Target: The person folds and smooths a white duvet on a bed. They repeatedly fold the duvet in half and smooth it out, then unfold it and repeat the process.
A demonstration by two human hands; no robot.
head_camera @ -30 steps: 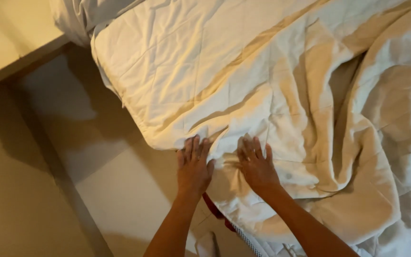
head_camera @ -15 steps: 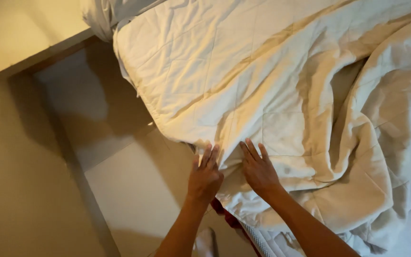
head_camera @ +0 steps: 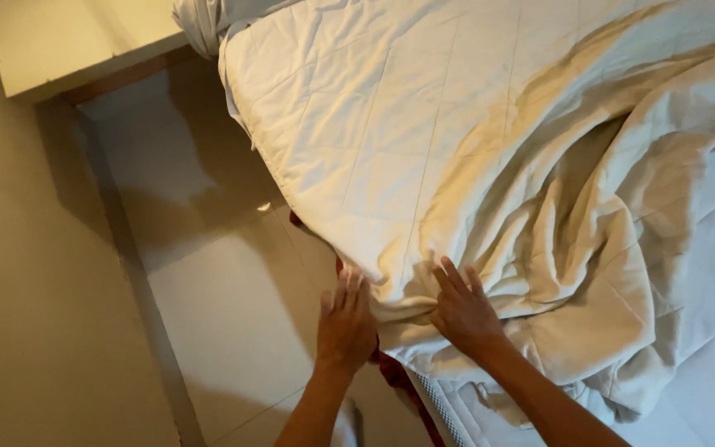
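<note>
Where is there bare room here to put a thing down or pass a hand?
Free: the tiled floor between the wall and the bed edge, and the smooth quilt toward the bed's head. Crowded: the rumpled sheet at right, and the edge where the left hand and right hand press.

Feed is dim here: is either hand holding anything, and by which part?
Neither clearly grips; left hand and right hand press flat on the cream bedcover's edge at the bed's side.
</note>
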